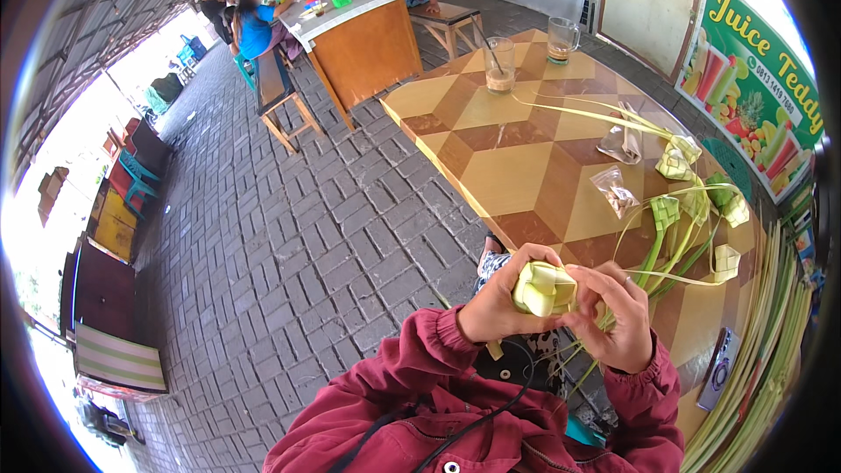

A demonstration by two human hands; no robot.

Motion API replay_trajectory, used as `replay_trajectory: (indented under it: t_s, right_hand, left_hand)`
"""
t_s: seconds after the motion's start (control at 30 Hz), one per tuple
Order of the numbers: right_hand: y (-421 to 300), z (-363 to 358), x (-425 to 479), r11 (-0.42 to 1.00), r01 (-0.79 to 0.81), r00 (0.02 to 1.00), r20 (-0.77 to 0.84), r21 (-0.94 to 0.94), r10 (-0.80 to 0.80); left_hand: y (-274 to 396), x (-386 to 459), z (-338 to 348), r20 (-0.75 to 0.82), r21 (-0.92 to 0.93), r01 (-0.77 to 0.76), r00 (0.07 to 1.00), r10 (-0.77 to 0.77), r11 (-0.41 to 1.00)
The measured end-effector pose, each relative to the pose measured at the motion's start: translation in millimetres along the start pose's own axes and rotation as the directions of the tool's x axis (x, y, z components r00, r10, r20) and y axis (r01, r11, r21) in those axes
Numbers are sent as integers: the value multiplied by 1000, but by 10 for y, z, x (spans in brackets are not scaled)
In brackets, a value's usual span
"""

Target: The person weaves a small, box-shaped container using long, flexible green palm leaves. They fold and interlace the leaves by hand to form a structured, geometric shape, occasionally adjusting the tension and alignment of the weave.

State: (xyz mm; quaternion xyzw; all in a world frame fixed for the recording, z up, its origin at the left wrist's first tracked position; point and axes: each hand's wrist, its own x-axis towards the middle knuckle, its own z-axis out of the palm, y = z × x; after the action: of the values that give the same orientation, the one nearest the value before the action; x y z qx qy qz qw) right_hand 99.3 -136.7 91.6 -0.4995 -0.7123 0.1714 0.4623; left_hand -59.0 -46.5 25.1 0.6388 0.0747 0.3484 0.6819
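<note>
Between my two hands is a pale green woven palm-leaf pouch (544, 290), like a ketupat casing. My left hand (502, 299) cups it from the left, its thumb below and fingers curled over the top. At its right side, the thumb and forefinger of my right hand (611, 312) pinch the woven edge or a strip there; the fingers hide which. Loose leaf ends hang below the hands. On the table (506, 171) beyond, several finished-looking pouches lie with long tails, among them a bright green one (665, 211) and a pale one (726, 263).
A glass with a straw (500, 69) and a glass mug (560, 43) stand at the table's far end. Small plastic bags (614, 190) lie nearer. A phone (719, 368) rests beside a bundle of long leaf strips (765, 341). People sit around another table (361, 46).
</note>
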Motion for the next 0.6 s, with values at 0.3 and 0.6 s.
replay_trajectory:
  t_s: [0.3, 0.6]
  right_hand:
    - [117, 116, -55, 977, 145, 964, -198, -159, -175]
    - [180, 56, -62, 998, 18, 998, -60, 67, -14]
  left_hand:
    - [47, -83, 178, -149, -282, 41, 985, -86, 959]
    - [1, -76, 121, -77, -257, 75, 992, -97, 963]
